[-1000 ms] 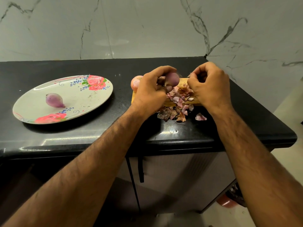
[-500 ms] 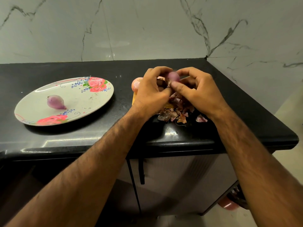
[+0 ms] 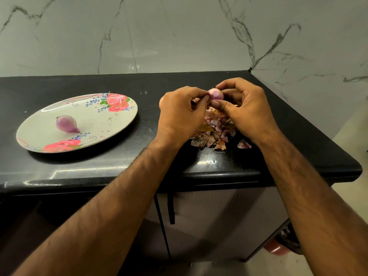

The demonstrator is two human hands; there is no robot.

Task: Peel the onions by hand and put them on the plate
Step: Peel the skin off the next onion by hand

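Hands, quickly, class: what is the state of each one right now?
Left hand: closed, fingertips pinching the small onion.
Right hand: closed, thumb and fingers gripping the same onion.

A plate (image 3: 95, 116) sits on the left part of the counter (image 3: 298, 136), and an onion (image 3: 66, 123) lies on its left half. Right of the plate, well apart from it, the left hand (image 3: 179, 114) and right hand (image 3: 247, 110) meet, pinching a second onion (image 3: 215, 94) between their fingertips. Directly below them a pile of peels (image 3: 214, 132) lies on the counter, with a stray peel (image 3: 244, 144) just to its right. A third onion (image 3: 161, 101) shows at the left hand's far edge. The wall (image 3: 179, 36) rises behind the counter, and a cabinet (image 3: 209, 216) stands beneath.
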